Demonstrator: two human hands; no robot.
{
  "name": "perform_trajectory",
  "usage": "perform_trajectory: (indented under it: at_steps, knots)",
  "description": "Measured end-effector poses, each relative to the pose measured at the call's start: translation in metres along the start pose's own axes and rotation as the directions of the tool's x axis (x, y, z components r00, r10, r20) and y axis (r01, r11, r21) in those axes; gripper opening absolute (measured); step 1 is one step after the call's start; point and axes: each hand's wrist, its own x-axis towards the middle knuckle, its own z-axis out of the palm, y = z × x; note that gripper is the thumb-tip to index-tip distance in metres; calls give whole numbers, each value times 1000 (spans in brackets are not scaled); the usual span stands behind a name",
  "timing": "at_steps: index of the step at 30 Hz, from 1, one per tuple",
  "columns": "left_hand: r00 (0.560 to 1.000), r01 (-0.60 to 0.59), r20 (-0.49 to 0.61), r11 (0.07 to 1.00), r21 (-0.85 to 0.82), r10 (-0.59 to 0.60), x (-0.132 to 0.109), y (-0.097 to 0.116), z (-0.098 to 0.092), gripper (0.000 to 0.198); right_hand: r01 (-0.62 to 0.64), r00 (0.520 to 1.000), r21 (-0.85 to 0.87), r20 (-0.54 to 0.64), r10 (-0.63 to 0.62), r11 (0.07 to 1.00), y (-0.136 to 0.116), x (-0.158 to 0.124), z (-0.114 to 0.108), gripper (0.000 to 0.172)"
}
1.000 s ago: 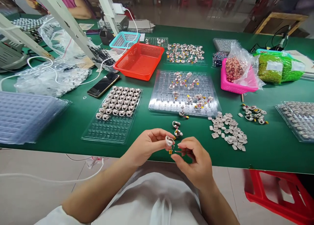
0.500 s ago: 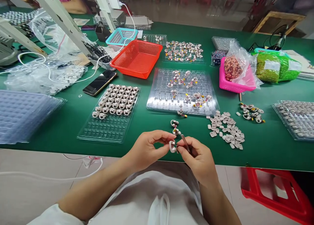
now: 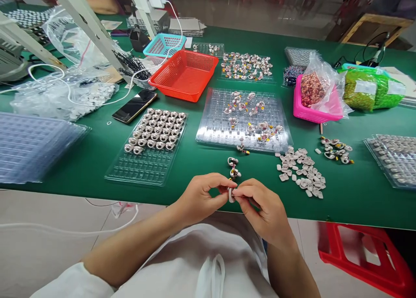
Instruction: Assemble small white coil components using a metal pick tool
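Note:
Near the table's front edge my left hand point(image 3: 204, 197) pinches a small white, curved clip-on earbud point(image 3: 231, 195) between thumb and forefinger. My right hand point(image 3: 264, 209) is closed at the earbud's right side, its thumb and forefinger meeting there; what they grip is too small and covered to tell. Just beyond my fingertips lie loose earbuds point(image 3: 233, 161) with yellow tabs. A stacked clear tray point(image 3: 208, 133) farther back carries more of them. To the right of my hands spreads a pile of small white caps point(image 3: 305, 174).
On the left a clear tray point(image 3: 130, 172) bears rows of silver-white shells, beside a phone point(image 3: 134, 106) and stacked blister trays point(image 3: 32, 150). Behind stand a red basket point(image 3: 182, 79) and a pink basket point(image 3: 318, 111). A red stool point(image 3: 364, 250) is below right. Another person's arm point(image 3: 102, 1) shows upper left.
My right fingers have closed in against the earbud, which has turned more edge-on. The brown stick-like tool seen in my right hand before no longer shows. The view has shifted slightly.

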Motion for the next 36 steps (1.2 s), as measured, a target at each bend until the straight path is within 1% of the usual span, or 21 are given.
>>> perform_trajectory:
  at_steps: [1,3,7,10,13,15,18,20,22,24,26,29,31,33,36]
  knots:
    - [1000,-7,10,1000,-5,7,0,0,1,21,3,1000,-15,3,-3,1000,-1,1,-1,24]
    - [1000,9,20,999,-33,-9,0,0,2,18,-37,999,-36,-34,36,999,-3,2,-2,20]
    - [993,110,-22,986,-125,-114,-3,-1,6,14,-179,972,-12,-154,175,984,-4,0,4,8]
    - [988,125,-72,982,-143,-137,-5,-3,9,13,-246,952,46,-174,250,968,-2,-3,12,9]
    - [982,129,-122,983,-133,-146,-6,-3,12,9,-281,937,105,-183,296,954,0,-6,20,10]
    - [978,146,-124,976,-163,-167,-6,-2,12,9,-290,931,119,-197,309,950,0,-8,25,9]
    - [974,177,-99,958,-224,-203,-8,-2,12,11,-257,937,56,-232,263,965,-2,-9,28,7]
    - [970,204,-82,947,-247,-230,-9,-2,12,12,-219,946,-29,-253,205,975,-3,-9,29,9]
    - [966,226,-65,940,-257,-250,-11,-2,11,13,-187,955,-73,-248,164,980,-5,-8,27,12]
    - [963,248,-34,926,-285,-268,-11,-2,11,15,-185,959,-32,-224,173,982,-5,-8,26,13]
    - [954,284,8,891,-355,-301,-11,-1,10,17,-217,950,83,-210,230,973,-4,-9,27,9]
    - [926,358,77,791,-496,-370,-9,1,10,24,-276,918,298,-199,343,914,-1,-10,31,2]
    - [909,392,112,732,-557,-401,-7,2,9,28,-286,906,384,-189,378,878,1,-11,34,1]
    - [902,407,133,702,-585,-412,-5,3,8,30,-277,912,376,-188,365,884,2,-13,36,2]
    - [897,421,163,684,-596,-410,-5,3,7,30,-246,939,226,-187,289,943,-1,-13,34,7]
